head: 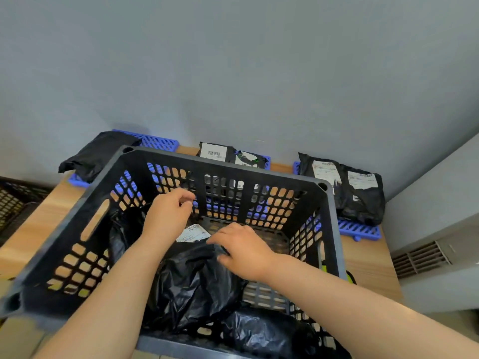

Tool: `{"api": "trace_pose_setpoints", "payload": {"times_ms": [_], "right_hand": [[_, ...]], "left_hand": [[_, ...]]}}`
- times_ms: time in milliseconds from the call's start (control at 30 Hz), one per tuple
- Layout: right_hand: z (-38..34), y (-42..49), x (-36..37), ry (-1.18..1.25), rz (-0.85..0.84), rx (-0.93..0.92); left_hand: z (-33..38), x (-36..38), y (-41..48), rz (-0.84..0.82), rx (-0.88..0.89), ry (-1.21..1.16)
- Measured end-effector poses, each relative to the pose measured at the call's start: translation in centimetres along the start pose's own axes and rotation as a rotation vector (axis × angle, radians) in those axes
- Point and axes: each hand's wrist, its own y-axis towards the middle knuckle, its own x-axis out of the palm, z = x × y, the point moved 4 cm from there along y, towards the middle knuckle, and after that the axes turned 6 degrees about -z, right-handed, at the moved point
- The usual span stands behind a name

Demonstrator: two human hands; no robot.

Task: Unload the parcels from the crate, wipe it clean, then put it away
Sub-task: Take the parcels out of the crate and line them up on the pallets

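Note:
A black perforated plastic crate (233, 167) stands on a wooden table in front of me. Inside it lie black plastic parcels; the largest parcel (191, 283) has a white label at its far end. My right hand (243, 252) reaches into the crate and grips the top edge of that parcel. My left hand (168, 213) hangs inside the crate above the parcel's far left corner, fingers loosely curled, holding nothing. Another black parcel (259, 332) lies in the crate's near right corner, and one more (121, 229) sits against the left wall.
Three groups of black parcels rest on blue plastic pallets along the wall: at back left (96, 154), back centre (228, 155) and back right (347, 187). A dark crate (13, 203) stands off the table's left. A vent grille (420, 257) is at right.

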Motion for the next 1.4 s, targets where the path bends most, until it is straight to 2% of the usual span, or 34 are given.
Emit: {"api": "trace_pose_setpoints", "payload": {"times_ms": [133, 267, 400, 533, 733, 833, 933, 1067, 1133, 1200, 1267, 1400], "right_hand": [[-1.2, 2.4, 1.8, 0.066, -0.119, 0.055], [-1.8, 4.0, 2.8, 0.143, -0.207, 0.139], [-1.3, 3.8, 3.2, 0.077, -0.214, 0.202], [0.1, 2.7, 1.9, 0.129, -0.104, 0.244], [3.0, 0.6, -2.8, 0.391, 0.151, 0.346], [4.0, -0.3, -4.6, 0.470, 0.252, 0.369], [4.3, -1.1, -6.1, 0.533, 0.346, 0.356], [3.7, -1.4, -7.4, 0.473, 0.408, 0.313], [3.5, -1.7, -7.9, 0.456, 0.457, 0.311], [3.4, -2.1, -8.3, 0.328, 0.537, 0.327], [2.9, -2.7, -8.4, 0.167, 0.625, 0.306], [1.6, -3.2, -7.2, -0.162, 0.713, 0.150]], "left_hand": [[-0.9, -0.9, 0.6, 0.043, -0.072, -0.047], [-0.6, -0.8, 0.6, 0.029, -0.048, -0.051], [-0.5, -0.9, 0.4, 0.022, -0.035, -0.061], [-0.4, -1.1, 0.4, 0.015, -0.051, -0.078], [0.7, -1.1, -0.1, -0.004, 0.002, -0.211], [1.5, -0.6, -0.3, -0.093, 0.007, -0.338], [1.8, -0.1, -0.4, -0.187, -0.008, -0.324], [1.6, 0.2, -0.6, -0.253, -0.007, -0.269], [1.8, 0.2, -0.8, -0.236, 0.009, -0.251], [2.0, -0.2, -0.9, -0.179, 0.021, -0.253], [2.3, -0.8, -1.1, -0.098, 0.030, -0.317], [2.8, -1.7, -1.7, 0.009, -0.009, -0.596]]}}
